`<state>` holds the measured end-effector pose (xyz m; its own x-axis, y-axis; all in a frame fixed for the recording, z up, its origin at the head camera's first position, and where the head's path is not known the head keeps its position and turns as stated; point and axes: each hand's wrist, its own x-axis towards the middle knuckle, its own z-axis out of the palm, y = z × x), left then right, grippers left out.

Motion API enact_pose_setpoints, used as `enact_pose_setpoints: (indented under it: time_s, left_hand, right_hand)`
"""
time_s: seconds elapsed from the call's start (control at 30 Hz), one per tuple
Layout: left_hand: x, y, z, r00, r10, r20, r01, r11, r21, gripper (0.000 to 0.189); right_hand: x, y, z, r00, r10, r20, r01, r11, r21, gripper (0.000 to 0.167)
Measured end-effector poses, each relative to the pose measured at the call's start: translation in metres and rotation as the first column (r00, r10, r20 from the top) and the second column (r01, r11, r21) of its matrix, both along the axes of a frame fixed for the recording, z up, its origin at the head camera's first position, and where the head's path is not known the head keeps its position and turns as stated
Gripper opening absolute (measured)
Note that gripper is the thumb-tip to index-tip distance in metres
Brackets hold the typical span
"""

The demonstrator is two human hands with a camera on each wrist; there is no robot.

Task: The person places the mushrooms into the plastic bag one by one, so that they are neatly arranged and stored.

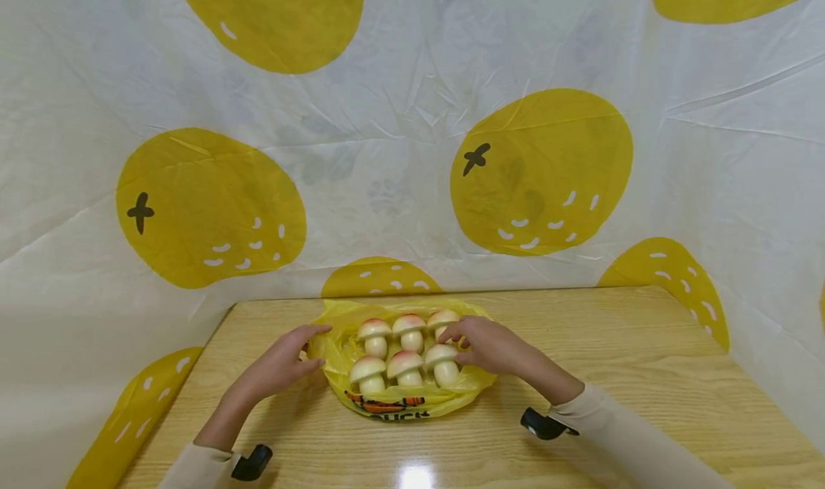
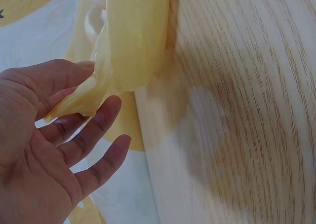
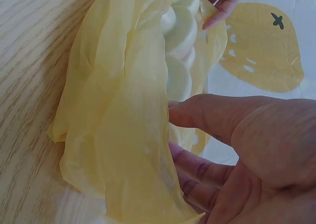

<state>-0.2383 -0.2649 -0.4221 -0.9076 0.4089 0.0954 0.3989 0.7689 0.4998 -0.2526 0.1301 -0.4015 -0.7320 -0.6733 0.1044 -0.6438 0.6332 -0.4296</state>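
Note:
On the wooden table lies a yellow plastic bag [image 1: 335,364], spread open, with dark lettering and an orange print on its near side. Several glossy, pale mushroom-shaped pieces [image 1: 406,369] with pink-tinged caps stand in it in two rows. My left hand [image 1: 283,360] is at the bag's left edge, fingers spread; in the left wrist view a loose corner of the bag [image 2: 133,46] lies between thumb and fingers, not visibly pinched. My right hand [image 1: 486,346] reaches over the right end, thumb and fingertips apart beside the rightmost mushrooms [image 1: 443,367]. The right fingertips are partly hidden in the right wrist view.
A white cloth [image 1: 387,188] printed with large yellow fruits hangs behind the table and down its sides. The wooden tabletop [image 1: 599,360] extends to both sides of the bag. Dark wrist straps [image 1: 253,463] show at both sleeves.

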Motion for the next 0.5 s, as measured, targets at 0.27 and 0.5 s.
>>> enact_pose_setpoints:
  time_s: [0.27, 0.5]
  left_hand:
    - [0.0012, 0.0002, 0.0014, 1.0, -0.009, -0.003, 0.009, 1.0, 0.006, 0.058]
    - [0.0008, 0.0002, 0.0004, 1.0, -0.003, 0.003, 0.003, 1.0, 0.007, 0.058]
  right_hand:
    - [0.0006, 0.0009, -0.0017, 0.999, -0.01, 0.031, 0.01, 1.0, 0.007, 0.036]
    - [0.002, 0.0012, 0.0003, 0.999, -0.016, 0.031, 0.016, 1.0, 0.004, 0.038]
